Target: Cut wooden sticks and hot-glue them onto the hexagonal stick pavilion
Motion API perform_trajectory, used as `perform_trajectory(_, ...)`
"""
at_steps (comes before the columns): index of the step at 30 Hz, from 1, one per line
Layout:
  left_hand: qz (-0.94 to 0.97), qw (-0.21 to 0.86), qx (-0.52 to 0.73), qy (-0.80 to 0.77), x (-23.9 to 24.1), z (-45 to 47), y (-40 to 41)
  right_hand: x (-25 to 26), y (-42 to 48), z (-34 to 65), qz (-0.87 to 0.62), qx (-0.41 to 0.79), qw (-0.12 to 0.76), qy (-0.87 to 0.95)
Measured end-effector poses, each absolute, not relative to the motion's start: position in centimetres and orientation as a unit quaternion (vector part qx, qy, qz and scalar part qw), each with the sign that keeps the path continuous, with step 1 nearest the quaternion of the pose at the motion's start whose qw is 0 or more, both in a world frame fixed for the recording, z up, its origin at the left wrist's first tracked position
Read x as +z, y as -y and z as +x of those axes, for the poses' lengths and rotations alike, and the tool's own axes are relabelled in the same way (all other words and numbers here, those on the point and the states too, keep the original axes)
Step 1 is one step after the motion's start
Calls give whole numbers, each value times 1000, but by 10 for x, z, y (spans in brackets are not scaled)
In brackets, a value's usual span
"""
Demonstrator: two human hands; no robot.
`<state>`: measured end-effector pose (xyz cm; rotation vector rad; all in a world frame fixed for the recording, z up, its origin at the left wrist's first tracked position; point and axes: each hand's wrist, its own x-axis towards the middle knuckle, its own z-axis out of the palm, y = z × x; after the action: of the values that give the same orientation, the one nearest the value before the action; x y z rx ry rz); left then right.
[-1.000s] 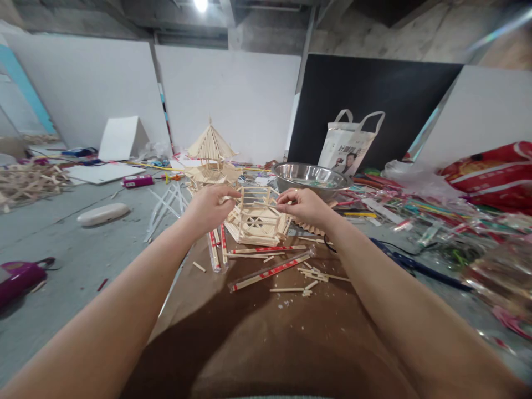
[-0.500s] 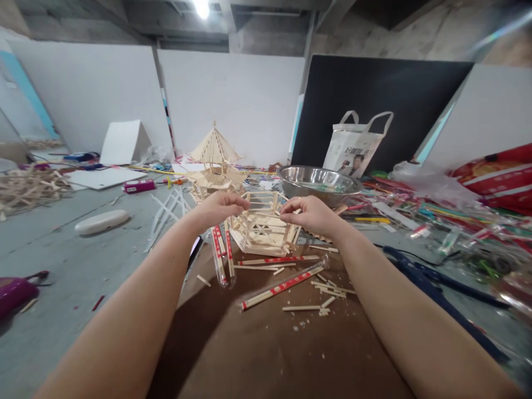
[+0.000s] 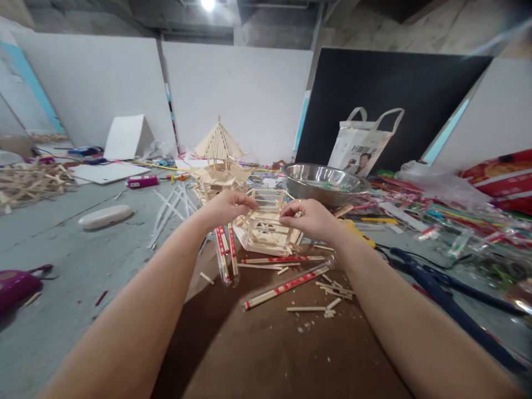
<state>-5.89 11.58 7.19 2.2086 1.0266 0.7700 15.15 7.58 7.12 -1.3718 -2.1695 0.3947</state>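
Observation:
A small hexagonal frame of thin wooden sticks stands in front of me on a brown surface. My left hand is at the upper left of this frame, with thumb and fingers pinched together. At its upper right is my right hand, fingers bent and closed in a pinch. What either pinch holds, if anything, is too small to make out. Behind my left hand rises a stick-built pavilion with a pointed roof. Red-banded packets of chopsticks and short cut sticks lie nearer to me.
A steel bowl sits beyond my right hand, with a white carrier bag behind it. Blue-handled cutters lie to the right, near a yellow tool. On the left are a white oblong case and a purple object.
The view has shifted slightly, so the scene sits further right. My hands are a little closer together, still at the frame. More of the yellow tool shows behind my right wrist.

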Motion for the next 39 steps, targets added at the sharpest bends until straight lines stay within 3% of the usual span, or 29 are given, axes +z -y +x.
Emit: perform_trajectory(39,832,317,272,-366,71,-61,-115,74,-72,137,-529,103,251,804)
